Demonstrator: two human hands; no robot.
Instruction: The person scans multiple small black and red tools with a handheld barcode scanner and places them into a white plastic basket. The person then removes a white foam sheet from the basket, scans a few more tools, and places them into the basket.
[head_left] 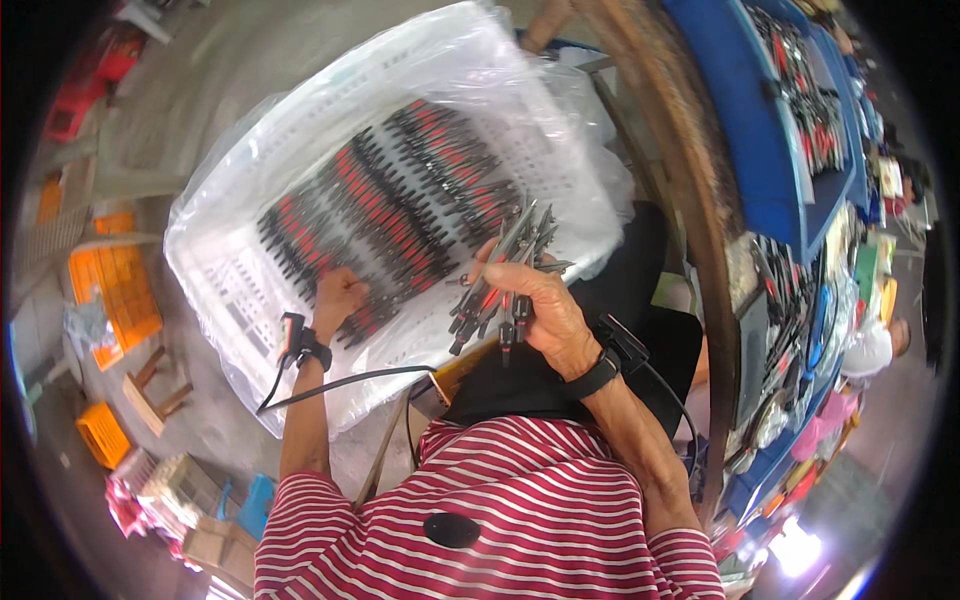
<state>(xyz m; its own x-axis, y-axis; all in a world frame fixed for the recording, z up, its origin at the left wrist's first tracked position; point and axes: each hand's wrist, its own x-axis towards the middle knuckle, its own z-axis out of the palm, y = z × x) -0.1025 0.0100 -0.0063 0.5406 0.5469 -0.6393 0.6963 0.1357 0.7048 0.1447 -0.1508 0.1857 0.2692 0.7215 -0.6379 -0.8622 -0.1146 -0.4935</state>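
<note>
My right hand [545, 305] is closed round a bunch of slim black-and-red tools with grey metal ends [508, 265]; their exact kind I cannot make out. It holds them at a slant above the near right edge of a white plastic crate [215, 290]. Inside the crate, similar black-and-red tools [385, 215] lie side by side in several tight rows. My left hand [340, 296] is over the near left part of these rows, its fingers curled inward. Whatever its fingertips hold is hidden.
Clear plastic sheeting [590, 110] lines the crate and hangs over its sides. A wooden table edge [690, 130] runs along the right, with blue bins [730, 90] of more tools beyond. Orange crates [118, 280] and a small wooden stool [150, 395] stand at left. A cable [350, 378] crosses near my left wrist.
</note>
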